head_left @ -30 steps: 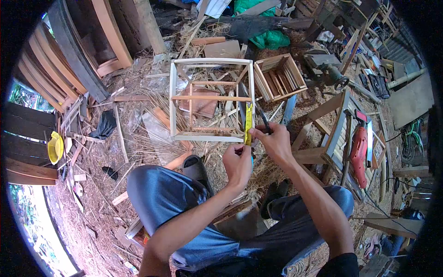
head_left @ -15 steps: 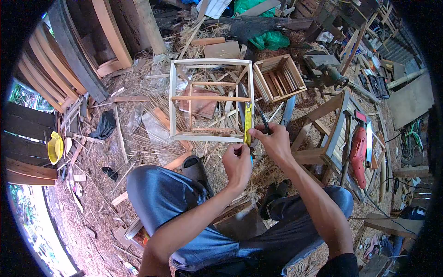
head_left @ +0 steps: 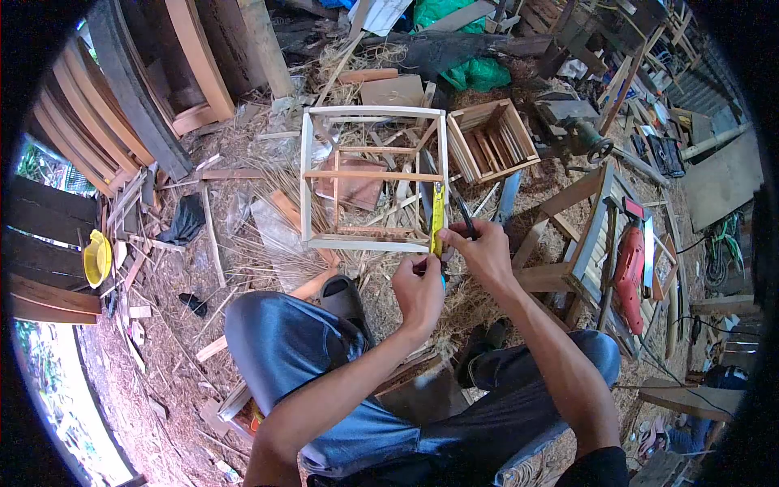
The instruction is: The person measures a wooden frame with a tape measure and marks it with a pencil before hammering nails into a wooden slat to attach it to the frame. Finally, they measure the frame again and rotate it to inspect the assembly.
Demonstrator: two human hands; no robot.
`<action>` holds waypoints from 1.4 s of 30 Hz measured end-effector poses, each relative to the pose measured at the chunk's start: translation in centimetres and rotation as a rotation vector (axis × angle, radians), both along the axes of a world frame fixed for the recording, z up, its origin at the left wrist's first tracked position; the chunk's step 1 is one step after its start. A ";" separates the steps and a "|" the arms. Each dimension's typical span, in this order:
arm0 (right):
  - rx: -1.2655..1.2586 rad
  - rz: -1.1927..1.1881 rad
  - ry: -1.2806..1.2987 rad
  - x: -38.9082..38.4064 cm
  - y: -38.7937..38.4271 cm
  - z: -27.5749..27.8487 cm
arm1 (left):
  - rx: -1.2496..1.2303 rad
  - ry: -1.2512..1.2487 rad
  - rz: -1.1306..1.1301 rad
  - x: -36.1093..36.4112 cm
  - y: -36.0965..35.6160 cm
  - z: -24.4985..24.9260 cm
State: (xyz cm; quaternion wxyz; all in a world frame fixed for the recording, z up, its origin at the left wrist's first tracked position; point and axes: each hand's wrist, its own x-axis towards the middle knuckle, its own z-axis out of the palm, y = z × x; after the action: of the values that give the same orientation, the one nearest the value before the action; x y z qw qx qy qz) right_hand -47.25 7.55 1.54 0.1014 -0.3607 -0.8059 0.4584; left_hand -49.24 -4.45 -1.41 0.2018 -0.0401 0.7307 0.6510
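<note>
A yellow tape measure blade (head_left: pixel 438 217) lies along the right side of a pale wooden frame (head_left: pixel 307 195), reaching up to its orange-brown crossbar (head_left: pixel 373 174). At the blade's near end, my left hand (head_left: pixel 419 294) is closed around the tape measure's case, which is mostly hidden by the fingers. My right hand (head_left: pixel 485 252) is closed on a slim black pen-like tool (head_left: pixel 464 213), pointing up and away. Its thumb and fingertips rest against the blade's right edge, just above my left hand.
A small slatted wooden crate (head_left: pixel 493 140) stands right of the frame. A red power tool (head_left: pixel 630 276) rests on a slatted wooden piece further right. A yellow hard-hat-like bowl (head_left: pixel 97 258) is at left. Wood offcuts and shavings cover the ground.
The black tool in my right hand has tilted slightly, and the view has shifted a little. Both hands stay at the tape measure.
</note>
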 end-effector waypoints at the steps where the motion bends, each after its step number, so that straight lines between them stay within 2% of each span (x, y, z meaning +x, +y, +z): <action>1: 0.001 -0.009 -0.014 0.0 0.0 0.0 | 0.002 0.000 0.001 0.0 0.0 0.1; 8: 0.001 -0.007 -0.006 -0.1 -0.3 0.6 | 0.005 -0.038 -0.021 -0.2 0.1 0.5; 13: 0.006 0.001 0.000 -0.2 -0.2 0.5 | 0.110 -0.146 0.017 -0.2 0.3 0.3; 17: 0.006 0.024 0.019 0.0 -0.1 0.4 | 0.136 -0.150 0.032 -0.3 0.4 0.2; 25: -0.069 -0.083 -0.010 -0.1 0.1 -0.3 | 0.075 -0.088 0.006 -0.4 0.4 0.1; 35: -0.055 -0.044 -0.009 0.0 0.3 -0.6 | 0.057 -0.049 0.025 -0.5 0.6 -1.2; 42: -0.071 -0.068 0.014 0.0 0.2 -0.4 | 0.034 -0.054 0.026 -0.5 0.6 -0.4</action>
State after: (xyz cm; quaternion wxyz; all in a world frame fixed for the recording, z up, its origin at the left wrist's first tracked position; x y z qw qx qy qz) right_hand -47.24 7.73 1.12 0.1096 -0.3882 -0.7756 0.4855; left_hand -49.72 -3.88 -1.82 0.2136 -0.0639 0.7133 0.6645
